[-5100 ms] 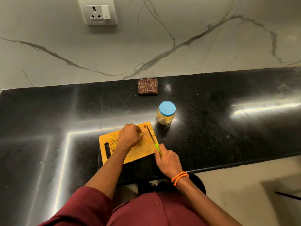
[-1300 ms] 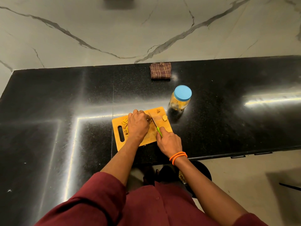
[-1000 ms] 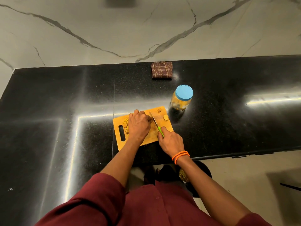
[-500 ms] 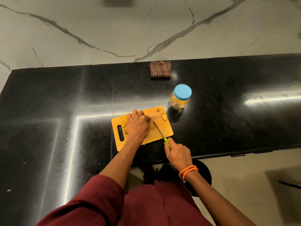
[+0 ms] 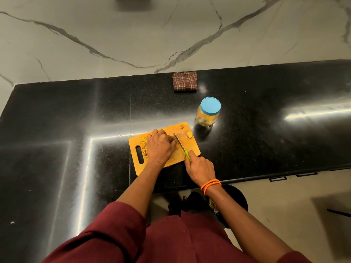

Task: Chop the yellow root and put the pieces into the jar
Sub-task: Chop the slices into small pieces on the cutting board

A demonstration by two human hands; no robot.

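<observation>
Since 0.5 s ago the right hand, gripping one knife, is sitting closer to the board. Left hand w/ curled fingers is pressing the mostly hidden root. One lidded jar is standing just beyond; one loose chunk.

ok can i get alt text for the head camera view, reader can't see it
Seen from above, a person's left hand presses down on a wooden cutting board while the right hand grips a green-handled knife beside it. Cut yellow pieces lie on the board; a blue-lidded jar and folded cloth sit on the black counter.
</observation>
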